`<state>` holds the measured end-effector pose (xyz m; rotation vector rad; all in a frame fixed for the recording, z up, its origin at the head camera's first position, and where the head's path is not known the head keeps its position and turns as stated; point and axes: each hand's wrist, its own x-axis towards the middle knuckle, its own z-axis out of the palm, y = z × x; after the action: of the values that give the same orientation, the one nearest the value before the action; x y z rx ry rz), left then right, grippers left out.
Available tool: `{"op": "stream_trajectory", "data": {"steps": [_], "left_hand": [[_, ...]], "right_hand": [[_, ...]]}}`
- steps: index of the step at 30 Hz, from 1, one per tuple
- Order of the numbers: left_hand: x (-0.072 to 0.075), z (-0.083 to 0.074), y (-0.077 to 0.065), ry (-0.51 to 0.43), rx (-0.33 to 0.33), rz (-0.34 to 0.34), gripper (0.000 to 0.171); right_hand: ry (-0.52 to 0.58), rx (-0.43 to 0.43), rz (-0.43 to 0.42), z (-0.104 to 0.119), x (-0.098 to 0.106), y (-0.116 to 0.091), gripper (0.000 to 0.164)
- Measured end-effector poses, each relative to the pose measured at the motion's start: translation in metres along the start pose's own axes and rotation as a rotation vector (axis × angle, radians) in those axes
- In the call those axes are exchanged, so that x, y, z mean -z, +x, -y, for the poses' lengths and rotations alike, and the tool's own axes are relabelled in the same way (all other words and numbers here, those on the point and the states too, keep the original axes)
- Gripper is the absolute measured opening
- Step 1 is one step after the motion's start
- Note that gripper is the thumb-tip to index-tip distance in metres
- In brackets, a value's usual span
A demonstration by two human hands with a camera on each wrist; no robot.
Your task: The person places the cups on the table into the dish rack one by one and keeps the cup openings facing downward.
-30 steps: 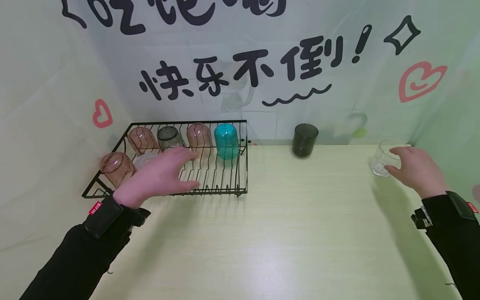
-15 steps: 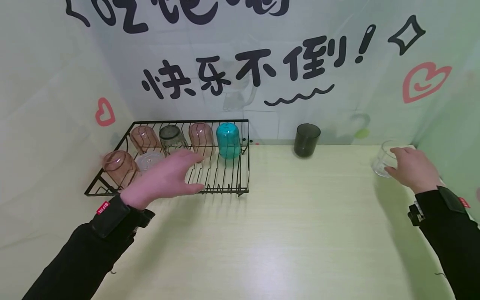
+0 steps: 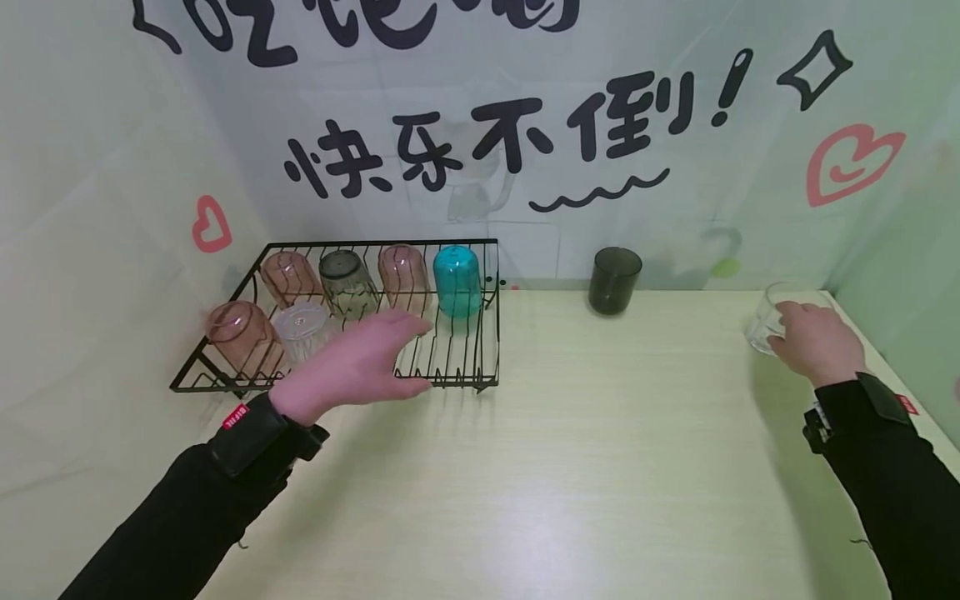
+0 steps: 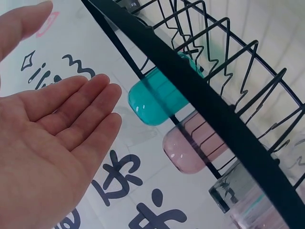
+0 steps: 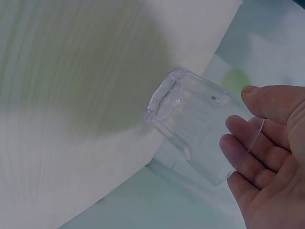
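Observation:
A clear drinking glass (image 3: 759,327) stands upright at the table's far right. My right hand (image 3: 821,340) holds it near the rim; in the right wrist view the thumb (image 5: 267,101) lies on one side, and bent fingers show through the glass wall. My left hand (image 3: 356,362) hovers over the front of a black wire rack (image 3: 375,384), thumb and fingers spread, holding nothing. Upside-down on the rack are a teal cup (image 3: 457,279), pink cups (image 3: 402,271), a grey glass (image 3: 347,283) and a clear ribbed glass (image 3: 300,325), partly hidden by the left hand.
A dark grey cup (image 3: 613,282) stands upright near the back wall, between the rack and the clear drinking glass. Printed sheeting (image 3: 502,192) encloses the back and sides of the pale table (image 3: 585,467).
My left hand has moved right across the rack, uncovering more of the cups behind it. My right hand has edged left, further around the clear drinking glass, which stays in place.

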<state>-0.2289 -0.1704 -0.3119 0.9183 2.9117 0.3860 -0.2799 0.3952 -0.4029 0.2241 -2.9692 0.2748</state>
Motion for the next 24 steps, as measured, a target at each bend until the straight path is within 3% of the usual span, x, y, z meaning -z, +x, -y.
{"op": "stream_trajectory", "data": {"steps": [7,12,17,24], "left_hand": [[-0.0033,-0.0027,-0.0009,-0.006,-0.013,-0.001,0.072],[-0.0041,-0.0046,-0.0020,0.002,-0.006,0.021,0.072],[-0.0045,-0.0047,-0.0016,0.014,-0.005,0.025,0.073],[-0.0042,-0.0078,-0.0003,0.017,-0.003,0.040,0.075]], "right_hand": [[0.006,-0.088,0.018,0.0002,-0.0030,0.0041,0.038],[-0.010,-0.125,-0.020,-0.0009,-0.0047,0.0056,0.024],[-0.023,-0.127,-0.073,-0.0010,-0.0067,0.0056,0.016],[-0.022,-0.110,-0.077,0.0005,-0.0057,0.0041,0.013]]}}
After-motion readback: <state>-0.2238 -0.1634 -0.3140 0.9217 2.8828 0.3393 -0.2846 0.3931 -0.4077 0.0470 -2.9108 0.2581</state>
